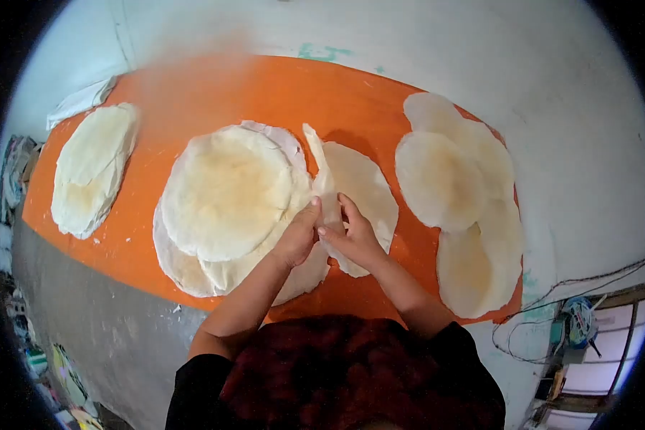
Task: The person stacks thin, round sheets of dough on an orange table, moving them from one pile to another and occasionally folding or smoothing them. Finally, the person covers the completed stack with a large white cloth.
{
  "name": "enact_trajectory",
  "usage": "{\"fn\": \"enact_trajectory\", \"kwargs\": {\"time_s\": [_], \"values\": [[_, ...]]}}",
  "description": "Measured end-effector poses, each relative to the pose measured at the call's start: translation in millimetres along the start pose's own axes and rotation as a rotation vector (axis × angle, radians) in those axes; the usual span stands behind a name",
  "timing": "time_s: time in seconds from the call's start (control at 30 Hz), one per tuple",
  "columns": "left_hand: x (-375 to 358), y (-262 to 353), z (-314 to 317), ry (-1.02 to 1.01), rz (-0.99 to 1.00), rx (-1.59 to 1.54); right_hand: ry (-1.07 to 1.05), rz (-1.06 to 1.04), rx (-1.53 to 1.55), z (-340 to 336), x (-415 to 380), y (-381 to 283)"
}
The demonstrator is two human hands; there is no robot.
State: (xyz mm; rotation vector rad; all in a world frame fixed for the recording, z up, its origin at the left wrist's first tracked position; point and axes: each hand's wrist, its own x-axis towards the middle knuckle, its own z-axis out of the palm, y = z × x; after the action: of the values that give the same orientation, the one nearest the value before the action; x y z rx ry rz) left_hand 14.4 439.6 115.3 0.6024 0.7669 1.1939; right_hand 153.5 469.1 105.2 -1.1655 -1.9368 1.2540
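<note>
A thin pale flatbread (322, 172), seen nearly edge-on as a narrow strip, stands up between my two hands. My left hand (299, 235) pinches its left side, thumb pointing away from me. On the other side my right hand (356, 235) grips it with thumb and bent fingers. Behind and to the right lies a flat round flatbread (365, 190) on the orange table. Just left of my hands is a loose stack of large round flatbreads (229, 193), the top one browned in the middle. My left forearm passes over the stack's lower right edge.
Several overlapping flatbreads (473, 201) lie along the right end of the orange table (322, 86). A folded pile of flatbreads (93, 172) is at the left end, near a white cloth (82, 100). Cables (530, 308) run along the wall at right.
</note>
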Motion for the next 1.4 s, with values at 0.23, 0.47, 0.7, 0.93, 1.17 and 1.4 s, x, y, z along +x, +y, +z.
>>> {"fn": "enact_trajectory", "kwargs": {"time_s": [0.23,0.47,0.7,0.93,1.17,1.4], "values": [[15.5,-11.7,-20.6,0.083,-0.116,-0.049,0.085,0.050,0.079,12.1,10.4,3.2],[18.1,-7.6,-30.9,0.116,-0.155,0.013,0.059,0.127,0.125,15.0,16.1,-4.3],[16.6,-8.5,-37.6,0.117,-0.101,-0.196,0.126,0.026,0.078,22.1,14.2,-6.9],[3.7,-13.9,-45.3,0.132,-0.060,0.002,0.063,0.029,-0.445,24.4,4.1,-14.1],[8.0,2.5,-41.7,0.213,0.266,0.328,0.280,0.263,0.004,-14.7,30.6,50.6],[22.0,91.5,-150.6,0.414,0.238,0.240,0.503,0.250,0.008,-213.1,31.6,63.4]]}}
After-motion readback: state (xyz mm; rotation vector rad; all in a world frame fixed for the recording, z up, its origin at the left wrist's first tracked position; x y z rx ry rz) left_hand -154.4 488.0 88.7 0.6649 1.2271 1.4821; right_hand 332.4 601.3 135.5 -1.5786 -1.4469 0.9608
